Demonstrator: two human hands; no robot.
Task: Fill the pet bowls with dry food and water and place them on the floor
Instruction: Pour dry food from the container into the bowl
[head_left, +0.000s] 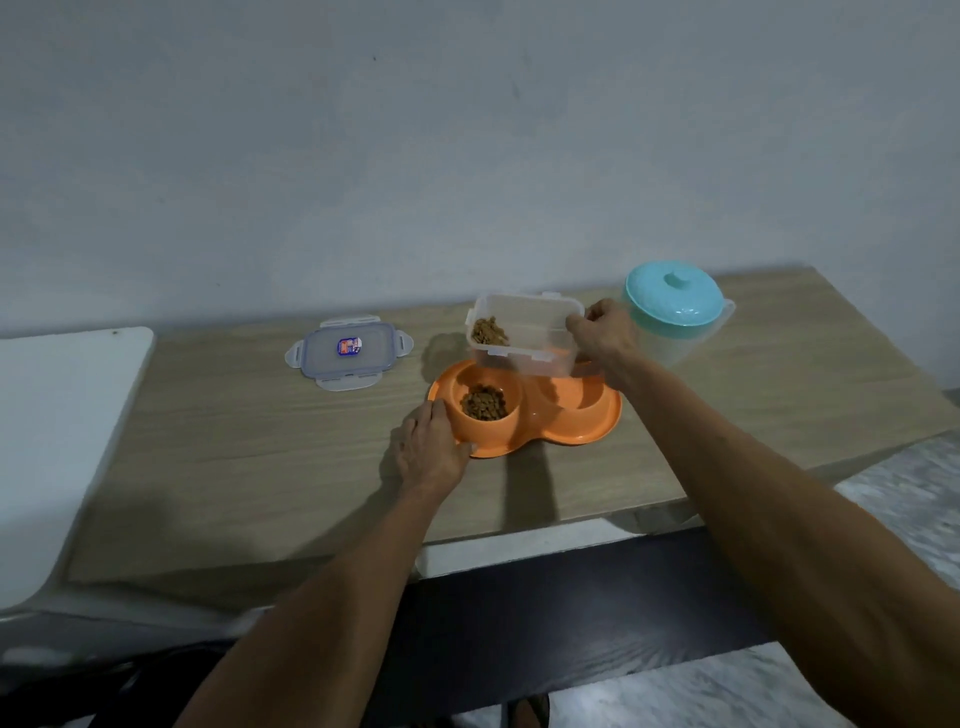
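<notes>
An orange double pet bowl (550, 434) rests on the wooden counter. Brown dry food (484, 401) fills its left cup; its right cup (582, 397) looks empty, partly hidden by my forearm. My left hand (428, 449) grips the bowl's left rim. My right hand (605, 332) holds a clear plastic food container (527, 332) tilted above the bowl, with kibble (489, 331) gathered at its lower left corner. A clear water pitcher with a teal lid (674, 297) stands just behind my right hand.
The container's clear lid (349, 353) lies flat on the counter (234, 467) left of the bowl. A white surface (57, 441) adjoins the counter's left end. The counter's front edge drops to a tiled floor (904, 499) at right. A grey wall rises behind.
</notes>
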